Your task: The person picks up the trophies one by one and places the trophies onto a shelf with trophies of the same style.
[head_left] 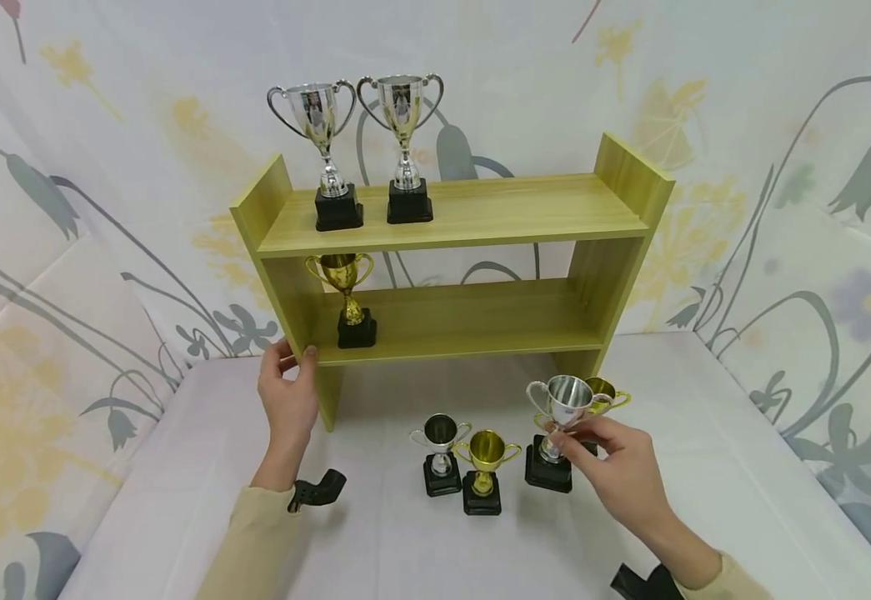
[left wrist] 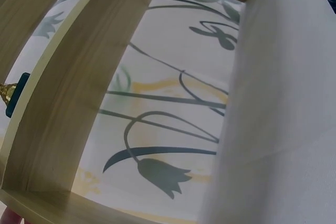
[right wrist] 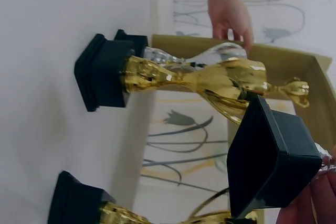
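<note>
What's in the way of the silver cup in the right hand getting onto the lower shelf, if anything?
Nothing visible blocks the path up and left to the middle of the lower shelf. A gold cup is close behind the silver cup, so going straight back might bump it.

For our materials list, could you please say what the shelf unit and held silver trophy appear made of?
Shelf unit: wood or wood-effect board, low sheen, showing streaky grain. Silver trophy: glossy metal or metallised plastic, given highlights; its black base perhaps smooth plastic, hollow-looking underneath.
</note>
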{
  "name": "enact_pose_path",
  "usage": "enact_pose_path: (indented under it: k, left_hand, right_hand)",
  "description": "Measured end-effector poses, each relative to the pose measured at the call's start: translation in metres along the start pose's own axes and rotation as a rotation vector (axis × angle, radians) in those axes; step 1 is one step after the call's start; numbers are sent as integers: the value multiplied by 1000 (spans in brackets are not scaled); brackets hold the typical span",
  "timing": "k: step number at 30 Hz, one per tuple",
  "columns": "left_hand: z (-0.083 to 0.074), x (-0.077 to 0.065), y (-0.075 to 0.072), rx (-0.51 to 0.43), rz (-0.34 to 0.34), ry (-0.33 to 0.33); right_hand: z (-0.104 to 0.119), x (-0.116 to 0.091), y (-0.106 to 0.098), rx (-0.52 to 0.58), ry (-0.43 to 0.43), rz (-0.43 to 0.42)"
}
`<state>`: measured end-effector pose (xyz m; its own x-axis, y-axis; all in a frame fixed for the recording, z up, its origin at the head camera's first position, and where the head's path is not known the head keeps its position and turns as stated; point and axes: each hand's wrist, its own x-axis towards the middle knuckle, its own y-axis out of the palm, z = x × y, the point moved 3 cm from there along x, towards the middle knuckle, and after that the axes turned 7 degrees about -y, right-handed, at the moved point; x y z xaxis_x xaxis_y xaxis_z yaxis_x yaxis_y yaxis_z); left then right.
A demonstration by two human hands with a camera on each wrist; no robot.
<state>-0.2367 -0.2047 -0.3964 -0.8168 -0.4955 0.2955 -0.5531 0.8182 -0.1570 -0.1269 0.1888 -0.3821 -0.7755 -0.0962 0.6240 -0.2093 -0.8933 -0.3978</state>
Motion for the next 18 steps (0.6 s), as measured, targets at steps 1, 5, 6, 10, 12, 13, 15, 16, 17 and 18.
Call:
enact_pose_path:
  k: [1,5,6,10,12,13,15,16,17,18]
  left_hand:
    - [0,0,0,2,0,0]
    - [0,0,0,3,-2,-2]
    - [-1,0,0,4,-2,-2]
    - [0,0,0,2,2,-1]
    - [0,0,0,0,2,0]
    - [0,0,0,0,2,-1]
    - [-1,0,0,0,2,1]
    - [-1,0,0,0,1,2]
    - [-1,0,0,2,2,3]
    - [-1,0,0,5,2,4]
  right_hand:
    - [1,2,-1,2,-5,-3]
    - [4,9,-6,5,-21,-5]
    - [4,11,-7,1,-23,-2]
    - [5,15,-9,-32,-29,6]
    - [6,17,-10,-38,-32,11]
    - [6,18,-11,-36,-34,12]
    - [7,20,-12,-25,-35,17]
    - [7,21,-12,-21,-35,17]
    - [7,22,-13,-16,-34,17]
    - [7,23,-13,-13,-34,17]
